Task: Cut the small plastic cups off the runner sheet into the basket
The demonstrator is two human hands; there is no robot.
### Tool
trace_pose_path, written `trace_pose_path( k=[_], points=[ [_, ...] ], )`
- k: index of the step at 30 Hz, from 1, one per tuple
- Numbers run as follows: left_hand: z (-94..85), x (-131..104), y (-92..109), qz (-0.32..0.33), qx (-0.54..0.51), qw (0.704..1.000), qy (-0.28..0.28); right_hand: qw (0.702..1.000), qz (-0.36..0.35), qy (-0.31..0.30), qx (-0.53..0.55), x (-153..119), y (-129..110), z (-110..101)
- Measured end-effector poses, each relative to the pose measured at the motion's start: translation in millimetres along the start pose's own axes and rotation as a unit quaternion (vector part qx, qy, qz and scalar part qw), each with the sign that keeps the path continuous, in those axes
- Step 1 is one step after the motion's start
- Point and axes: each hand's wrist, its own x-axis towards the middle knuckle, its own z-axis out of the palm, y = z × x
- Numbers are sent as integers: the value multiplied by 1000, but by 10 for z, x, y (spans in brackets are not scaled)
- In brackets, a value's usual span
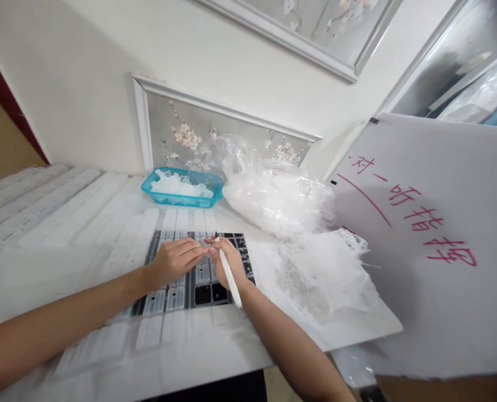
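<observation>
One white pen (232, 283) is tucked in the curled right hand (230, 258) over the near black grid (202, 295), left hand (176, 260) fingers together, can't tell on what, so one careless drag could skew the clear pieces (175, 299).

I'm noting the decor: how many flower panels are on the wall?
2. The upper panel is cut off by the top of the view; the lower panel is partly covered by the plastic bag. More may be out of view.
</observation>
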Motion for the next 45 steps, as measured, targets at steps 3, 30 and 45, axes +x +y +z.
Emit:
trace_pose_path(
  k=[3,30,45],
  points=[
    [7,-7,7,-14,30,999,-17,1000,10,-4,11,-4,-15,-6],
    [100,-70,-55,-19,64,993,-96,986,121,-64,99,-12,93,-16],
    [209,-124,39,-142,73,971,-177,997,70,-29,10,-6,31,66]
  ],
)
